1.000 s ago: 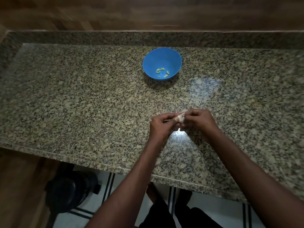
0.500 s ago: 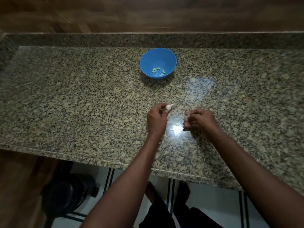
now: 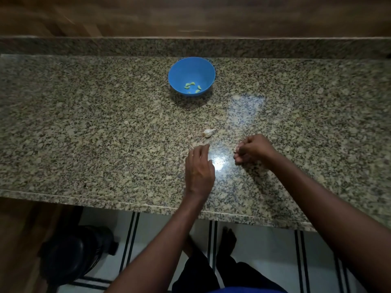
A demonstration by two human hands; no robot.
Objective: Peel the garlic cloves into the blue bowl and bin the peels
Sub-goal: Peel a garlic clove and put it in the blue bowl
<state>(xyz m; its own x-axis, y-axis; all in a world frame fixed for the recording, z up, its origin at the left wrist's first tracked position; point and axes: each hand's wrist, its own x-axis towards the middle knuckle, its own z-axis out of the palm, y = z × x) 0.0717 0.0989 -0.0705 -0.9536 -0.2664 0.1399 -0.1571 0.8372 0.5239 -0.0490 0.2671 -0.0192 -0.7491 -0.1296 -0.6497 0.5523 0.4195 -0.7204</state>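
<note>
A blue bowl stands at the back middle of the granite counter, with several peeled cloves in its bottom. A whitish piece of garlic lies alone on the counter in front of the bowl. My left hand hovers just below it, fingers straight and relaxed, holding nothing. To the right, my right hand has its fingers curled, pinching a small pale garlic clove at the fingertips; most of that piece is hidden.
A black bin stands on the floor under the counter's front edge at the lower left. A wooden wall runs behind the counter's raised back ledge. My feet are on the white tiled floor below.
My hands have separated. The left hand set the garlic piece on the counter, let go and drew back toward me. The right hand stayed put with its small piece.
</note>
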